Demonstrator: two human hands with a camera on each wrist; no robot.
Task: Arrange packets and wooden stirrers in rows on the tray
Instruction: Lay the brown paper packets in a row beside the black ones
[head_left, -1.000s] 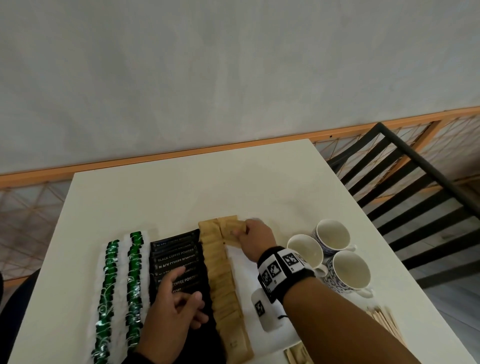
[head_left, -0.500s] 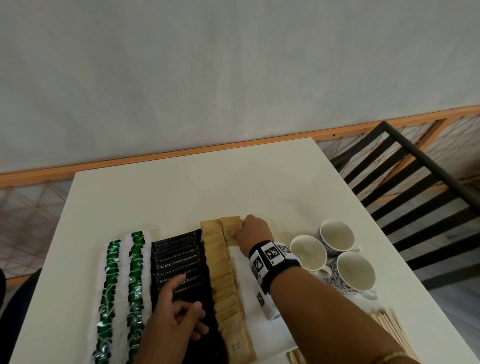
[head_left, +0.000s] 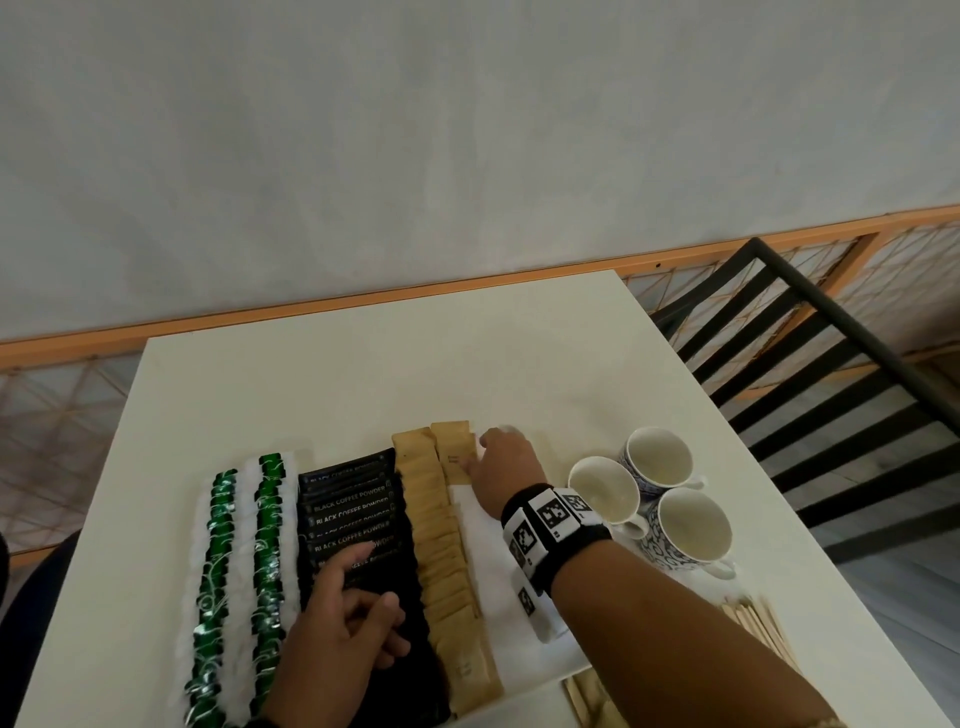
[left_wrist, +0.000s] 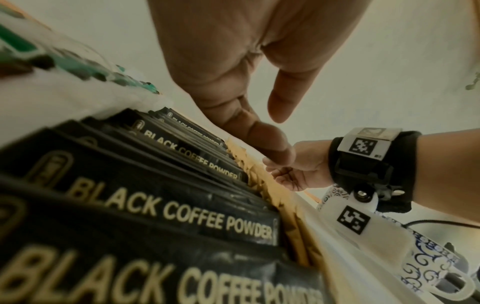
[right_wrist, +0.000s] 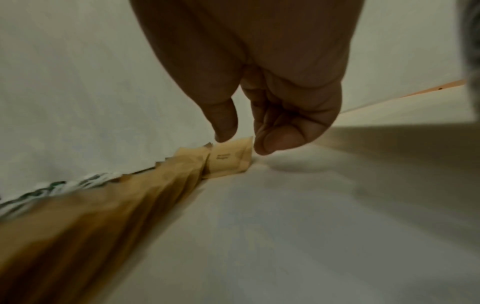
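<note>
At tray's (head_left: 483, 525) twelve o'clock end, right hand (head_left: 506, 475) nudging brown packet (head_left: 457, 454), fingers loosely curled, holding nothing; keeping edges flush. Left hand (head_left: 337, 623) resting relaxed on black packets (head_left: 353, 512).

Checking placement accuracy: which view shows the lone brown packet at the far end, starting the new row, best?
Right wrist: the brown packet lies flat, unobstructed, beside the right hand fingertips. Head view shows it small, partly behind the hand. Left wrist view doesn't show it clearly.

Left hand (left_wrist: 233, 67) hovers, fingers relaxed, over black coffee packets (left_wrist: 161, 209)
</note>
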